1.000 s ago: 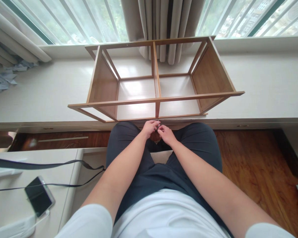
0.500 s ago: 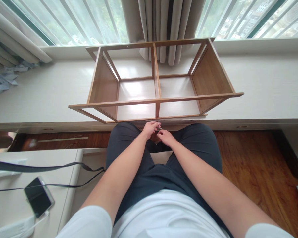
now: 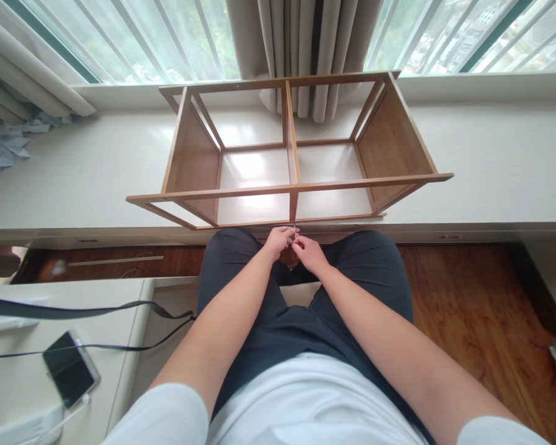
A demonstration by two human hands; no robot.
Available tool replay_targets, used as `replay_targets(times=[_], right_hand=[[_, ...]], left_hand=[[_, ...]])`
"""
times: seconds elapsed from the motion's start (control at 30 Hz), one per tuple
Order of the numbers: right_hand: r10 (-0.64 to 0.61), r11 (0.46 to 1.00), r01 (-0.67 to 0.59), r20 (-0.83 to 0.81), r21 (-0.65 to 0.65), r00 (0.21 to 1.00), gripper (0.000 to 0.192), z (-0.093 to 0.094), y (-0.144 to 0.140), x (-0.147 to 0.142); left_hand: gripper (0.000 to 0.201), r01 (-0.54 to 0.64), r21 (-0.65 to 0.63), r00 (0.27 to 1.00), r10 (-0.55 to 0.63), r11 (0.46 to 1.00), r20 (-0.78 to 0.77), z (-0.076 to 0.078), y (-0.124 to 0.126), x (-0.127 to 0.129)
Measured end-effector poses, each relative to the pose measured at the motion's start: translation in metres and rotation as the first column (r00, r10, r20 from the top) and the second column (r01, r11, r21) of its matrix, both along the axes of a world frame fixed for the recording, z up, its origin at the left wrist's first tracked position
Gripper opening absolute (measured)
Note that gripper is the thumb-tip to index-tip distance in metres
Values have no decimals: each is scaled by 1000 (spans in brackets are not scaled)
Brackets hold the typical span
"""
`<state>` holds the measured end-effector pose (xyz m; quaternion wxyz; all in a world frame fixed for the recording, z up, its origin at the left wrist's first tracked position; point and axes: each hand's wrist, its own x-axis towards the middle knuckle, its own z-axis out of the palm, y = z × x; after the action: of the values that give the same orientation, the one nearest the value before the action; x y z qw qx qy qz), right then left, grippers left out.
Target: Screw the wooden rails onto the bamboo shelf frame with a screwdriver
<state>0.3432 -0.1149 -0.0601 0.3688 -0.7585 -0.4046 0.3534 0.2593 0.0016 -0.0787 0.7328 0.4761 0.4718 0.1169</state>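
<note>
Head view, seated at the ledge (image 3: 74,179). Our left hand (image 3: 280,240) and right hand (image 3: 309,252) meet between our knees, just below the front bottom rail of the rack (image 3: 290,154). The left fingers are curled narrow, thumb and forefinger tips pinched together on a small metal tool (image 3: 295,232) that stands upright between the two hands; its upper tip reaches the rail where the centre divider meets it. The right fingers are also drawn in close, their tips touching the lower part of the same tool; we cannot tell how firmly they grip it, nor what kind of tool it is, as it is too small. The two hands touch or nearly touch at the fingertips. The rack is an open wooden frame with two compartments, resting on the white ledge beneath the window, its solid end panels at left and right. Curtain (image 3: 296,49) hangs behind the middle of it. At lower left, on a white table (image 3: 18,377), lies a phone (image 3: 70,368) with a black strap (image 3: 97,308) running above it. Crumpled paper (image 3: 2,148) sits at the far left of the ledge.
</note>
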Motion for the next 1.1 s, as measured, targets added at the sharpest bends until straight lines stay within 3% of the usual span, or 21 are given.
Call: replay_targets(times=[0.53,1.1], right_hand=[[7,994,-14,60,111,998,25,0,-1,2],[-30,995,24,51,100,998,25,6,-1,2]], left_hand=[[20,-1,-39,1000,1,999,12,3,-1,0],[20,4,-38,999,-2,999,32,4,-1,0]])
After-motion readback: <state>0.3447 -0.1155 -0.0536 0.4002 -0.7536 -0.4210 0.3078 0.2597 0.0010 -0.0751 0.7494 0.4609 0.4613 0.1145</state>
